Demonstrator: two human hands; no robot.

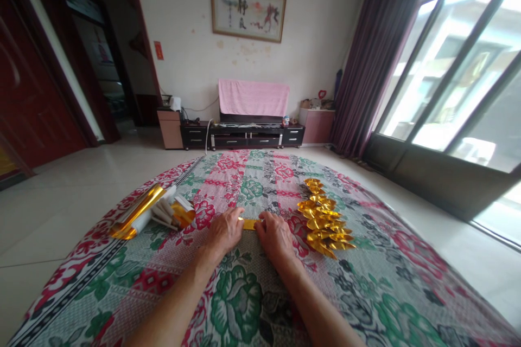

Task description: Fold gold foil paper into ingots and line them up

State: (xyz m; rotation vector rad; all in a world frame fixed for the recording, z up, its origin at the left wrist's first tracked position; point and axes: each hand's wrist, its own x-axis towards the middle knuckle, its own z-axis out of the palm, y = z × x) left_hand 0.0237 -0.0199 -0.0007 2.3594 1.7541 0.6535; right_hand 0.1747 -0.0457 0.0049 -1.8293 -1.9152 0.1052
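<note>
A short strip of gold foil paper (249, 224) lies level between my two hands, low over the patterned cloth. My left hand (226, 227) has its fingers closed on the strip's left end. At the other end, my right hand (275, 232) pinches it with curled fingers. Just to the right of that hand stand several folded gold paper ingots (323, 217), set close together in rows. Over on the left lie a gold foil roll (140, 211) and a bunch of white-backed gold paper pieces (173, 211).
The floral cloth (236, 303) spreads over the surface under my arms. Beyond it, a low black cabinet (254, 135) stands against the wall, with a pink cloth (254, 97) draped above it. Tall glass windows (448, 76) and a purple curtain (372, 54) are on the right.
</note>
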